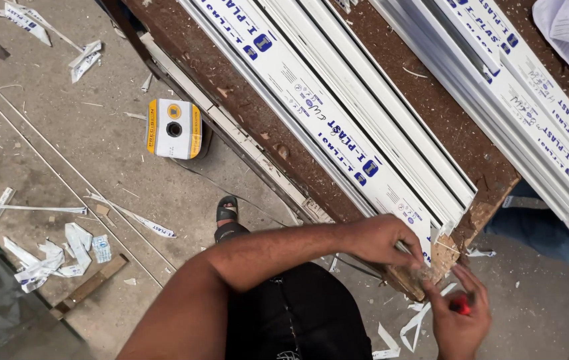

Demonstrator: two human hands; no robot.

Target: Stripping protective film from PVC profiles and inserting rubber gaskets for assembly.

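Nearest the camera is the person's dark-clothed lap, and just past it the two bare hands meet at the near corner of the counter [431, 110], a brown chipboard top that is crumbling at that corner. The left hand [384, 239] reaches across the body and its grip is closed, fingers pinched on the cut end of a long white plastic profile [338, 127] with a blue-printed protective film. The right hand [459, 313] sits just below and to the right of that end, its grip curled shut around a small red-handled tool [461, 305]; what kind of tool cannot be told, since the palm hides most of it.

The profile's long axis runs diagonally, from its near end at the hands up and away to the left toward the far side of the counter. From the right hand, that end lies up and slightly left, almost touching; the left hand is already on it, so it is the nearer one. More white profiles [524, 100] lie parallel to the right. On the concrete floor [98, 147] are torn film strips [51, 257], a yellow-and-white box [174, 128] and a sandalled foot [227, 210].
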